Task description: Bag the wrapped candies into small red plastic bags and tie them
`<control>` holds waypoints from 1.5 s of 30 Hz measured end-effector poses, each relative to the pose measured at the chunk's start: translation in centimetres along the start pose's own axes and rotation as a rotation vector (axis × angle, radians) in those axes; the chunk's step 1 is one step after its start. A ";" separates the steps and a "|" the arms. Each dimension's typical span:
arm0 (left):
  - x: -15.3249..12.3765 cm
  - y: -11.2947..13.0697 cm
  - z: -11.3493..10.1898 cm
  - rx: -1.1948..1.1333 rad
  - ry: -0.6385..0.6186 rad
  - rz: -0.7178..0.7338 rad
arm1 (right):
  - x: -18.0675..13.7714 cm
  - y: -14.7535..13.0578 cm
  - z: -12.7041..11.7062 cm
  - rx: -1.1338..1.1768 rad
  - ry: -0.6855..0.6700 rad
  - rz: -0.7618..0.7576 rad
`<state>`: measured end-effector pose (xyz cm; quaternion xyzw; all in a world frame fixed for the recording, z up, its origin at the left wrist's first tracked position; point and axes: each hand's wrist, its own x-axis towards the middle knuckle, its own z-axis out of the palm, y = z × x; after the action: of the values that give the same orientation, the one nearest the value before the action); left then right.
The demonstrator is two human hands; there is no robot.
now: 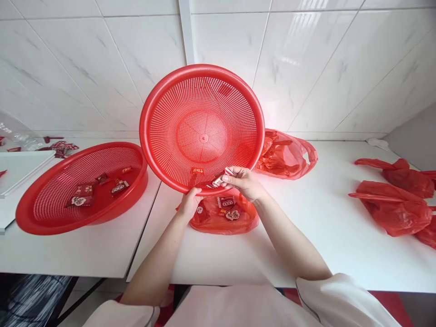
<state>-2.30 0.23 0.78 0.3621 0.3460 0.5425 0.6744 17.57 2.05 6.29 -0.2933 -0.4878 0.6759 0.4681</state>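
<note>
A red plastic colander basket [204, 97] is tilted up, its open side facing me. My left hand [190, 202] grips its lower rim, fingers partly hidden behind it. My right hand [243, 181] pinches a small red-and-white wrapped packet [220, 179] just inside the lower right rim. Another small red packet with yellow lettering [197, 171] lies in the basket near the rim. Below my hands, an open red plastic bag [225, 225] lies on the table with several red packets [226, 203] in it.
At left stands a second red basket [119, 213] holding several packets. A crumpled red bag [289, 159] lies behind on the right. Several tied red bags [391, 206] rest at the far right. A white tray [25, 168] sits far left. The tiled wall [306, 68] is behind.
</note>
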 end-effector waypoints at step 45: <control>0.4 1.3 -1.1 0.042 0.200 0.146 | -0.4 1.5 -0.7 -0.549 -0.313 0.181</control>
<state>-3.77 0.99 1.38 0.3445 0.3957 0.6161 0.5876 17.78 1.82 4.61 -0.3434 -0.6899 0.5947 0.2290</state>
